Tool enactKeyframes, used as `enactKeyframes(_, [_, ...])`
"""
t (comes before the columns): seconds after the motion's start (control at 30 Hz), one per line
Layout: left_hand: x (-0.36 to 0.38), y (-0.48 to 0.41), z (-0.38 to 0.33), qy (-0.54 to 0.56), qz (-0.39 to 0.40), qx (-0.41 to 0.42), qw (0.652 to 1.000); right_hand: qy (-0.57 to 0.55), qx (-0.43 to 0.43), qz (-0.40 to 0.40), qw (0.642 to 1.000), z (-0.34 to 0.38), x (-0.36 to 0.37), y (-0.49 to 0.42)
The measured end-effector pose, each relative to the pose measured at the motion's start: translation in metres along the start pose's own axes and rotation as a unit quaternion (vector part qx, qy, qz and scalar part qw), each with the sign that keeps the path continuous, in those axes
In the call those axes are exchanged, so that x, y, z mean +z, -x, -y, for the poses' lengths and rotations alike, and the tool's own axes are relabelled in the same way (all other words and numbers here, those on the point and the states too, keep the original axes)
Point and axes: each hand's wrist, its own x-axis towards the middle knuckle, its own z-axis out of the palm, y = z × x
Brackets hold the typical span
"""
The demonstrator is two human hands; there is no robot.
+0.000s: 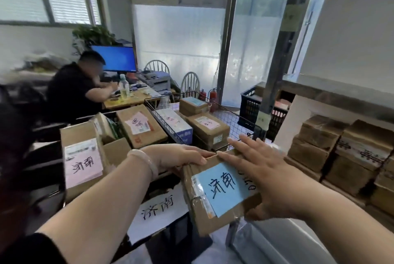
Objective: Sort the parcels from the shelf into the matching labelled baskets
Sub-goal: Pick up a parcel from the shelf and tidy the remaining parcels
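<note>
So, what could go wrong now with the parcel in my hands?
Only the left hand grips the blue-labelled parcel by its edge; the right hand lies flat on top, so it might slip. Pink-labelled parcels sit close by; it could land among them, not at the matching white sign.

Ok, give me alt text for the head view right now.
Two hands hold a cardboard parcel with a blue handwritten label: the left hand grips its far edge, the right hand lies flat on top. Just below is a white sign bearing the same characters. Pink-labelled parcels sit beyond.

Left hand (179,157) curled, right hand (262,172) flat.
</note>
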Motion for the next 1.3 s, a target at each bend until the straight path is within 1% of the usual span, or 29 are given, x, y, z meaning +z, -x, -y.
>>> enactKeyframes(0.07, [-0.011, 0.013, 0.005, -0.006, -0.031, -0.008, 0.999, 0.006, -0.014, -0.005, 1.0, 0.01, -0.002, -0.013])
enactKeyframes(0.13, [-0.022, 0.022, 0.012, 0.019, -0.1, -0.005, 0.995, 0.013, -0.026, -0.02, 0.999, 0.02, -0.004, -0.024])
enactKeyframes(0.2, [-0.032, 0.033, 0.022, 0.074, -0.18, 0.015, 0.981, 0.02, -0.025, -0.053, 0.998, 0.03, -0.003, -0.036])
enactKeyframes(0.27, [-0.043, 0.046, 0.032, 0.109, -0.246, 0.041, 0.962, 0.012, 0.007, -0.075, 0.997, 0.036, -0.001, -0.052])
enactKeyframes(0.33, [-0.051, 0.062, 0.042, 0.132, -0.319, 0.075, 0.936, -0.022, 0.042, -0.073, 0.996, 0.038, 0.002, -0.071])
enactKeyframes(0.43, [-0.059, 0.083, 0.06, 0.165, -0.407, 0.116, 0.891, -0.057, 0.044, -0.053, 0.996, 0.038, 0.007, -0.105])
enactKeyframes(0.53, [-0.057, 0.096, 0.073, 0.159, -0.449, 0.127, 0.87, -0.069, 0.044, -0.036, 0.996, 0.038, 0.011, -0.141])
enactKeyframes(0.67, [-0.054, 0.095, 0.081, 0.17, -0.497, 0.115, 0.843, -0.122, 0.099, -0.017, 0.988, 0.04, 0.017, -0.187])
enactKeyframes(0.77, [-0.046, 0.079, 0.086, 0.225, -0.538, 0.077, 0.809, -0.148, 0.121, -0.003, 0.982, 0.045, 0.021, -0.22])
enactKeyframes(0.83, [-0.037, 0.065, 0.085, 0.274, -0.519, 0.051, 0.808, -0.142, 0.117, 0.002, 0.983, 0.048, 0.025, -0.238])
enactKeyframes(0.9, [-0.032, 0.051, 0.085, 0.272, -0.519, 0.029, 0.81, -0.147, 0.096, 0.019, 0.984, 0.049, 0.03, -0.251])
enactKeyframes(1.0, [-0.038, 0.04, 0.09, 0.237, -0.587, 0.006, 0.774, -0.148, 0.036, 0.043, 0.987, 0.042, 0.036, -0.265])
enactKeyframes(1.03, [-0.041, 0.039, 0.091, 0.228, -0.598, 0.002, 0.768, -0.144, 0.012, 0.048, 0.988, 0.037, 0.037, -0.27])
enactKeyframes(1.13, [-0.049, 0.038, 0.095, 0.204, -0.616, -0.019, 0.76, -0.136, -0.075, 0.079, 0.985, 0.023, 0.035, -0.282])
enactKeyframes(1.2, [-0.052, 0.04, 0.094, 0.188, -0.629, -0.017, 0.754, -0.128, -0.128, 0.096, 0.979, 0.016, 0.033, -0.289])
enactKeyframes(1.3, [-0.055, 0.039, 0.092, 0.182, -0.635, -0.012, 0.751, -0.115, -0.181, 0.105, 0.971, 0.01, 0.033, -0.296])
